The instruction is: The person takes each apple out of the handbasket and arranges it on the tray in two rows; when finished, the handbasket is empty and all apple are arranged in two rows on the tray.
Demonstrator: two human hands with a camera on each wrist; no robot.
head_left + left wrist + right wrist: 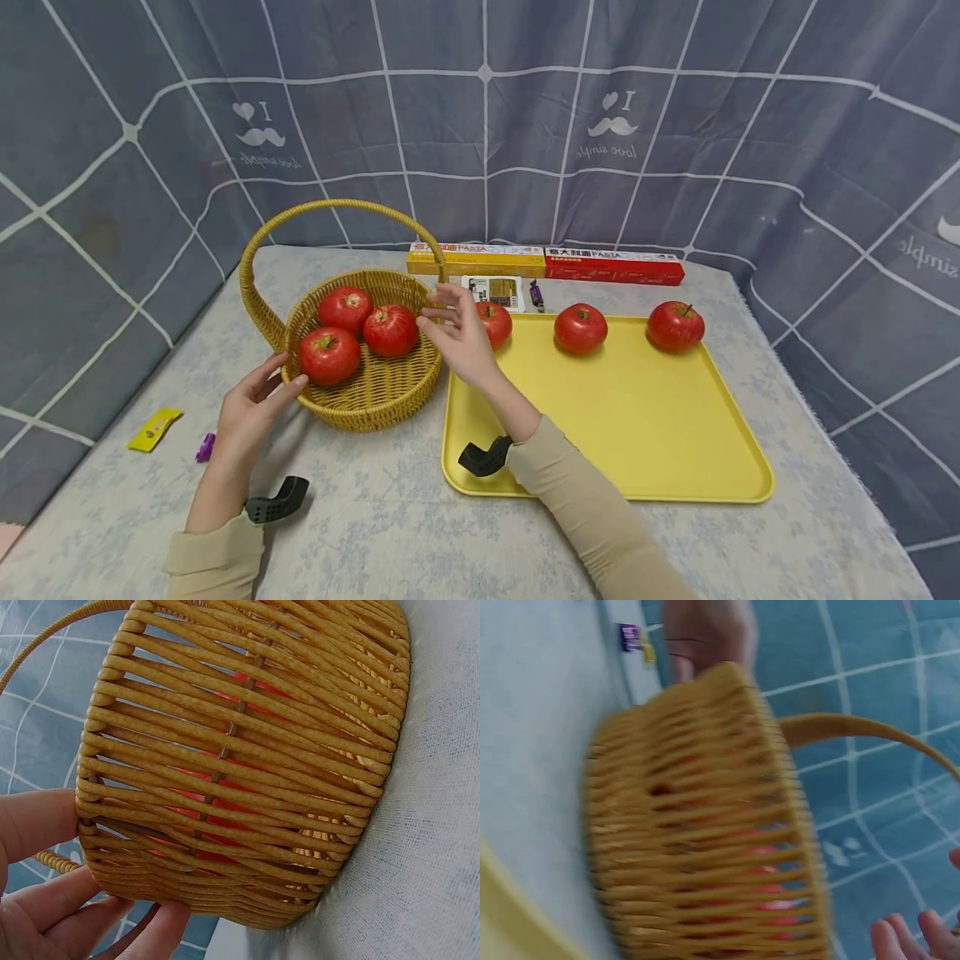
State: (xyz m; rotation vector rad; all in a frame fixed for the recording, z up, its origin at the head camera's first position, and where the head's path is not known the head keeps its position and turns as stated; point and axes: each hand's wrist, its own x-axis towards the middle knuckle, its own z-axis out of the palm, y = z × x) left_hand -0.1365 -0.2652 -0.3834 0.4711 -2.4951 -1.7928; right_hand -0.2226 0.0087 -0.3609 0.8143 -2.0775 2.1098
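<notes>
A yellow woven basket [367,408] with a tall arched handle [341,202] stands left of centre, holding three red apples [330,356]. My left hand [251,408] grips its left front rim, thumb and fingers against the weave, as the left wrist view also shows with the woven wall [232,750]. Near the right rim and the handle's foot, my right hand [465,342] is raised with loosely bent fingers. Those fingers [889,941] appear apart from the basket [705,825] in the right wrist view, and hold nothing.
Right of the basket lies a yellow tray [615,425] with three apples [581,328] along its back edge. Behind are two pasta boxes [611,265], a white packet [495,292] and a purple-wrapped candy [536,296]. Yellow [155,429] and purple wrapped candies [206,447] lie left.
</notes>
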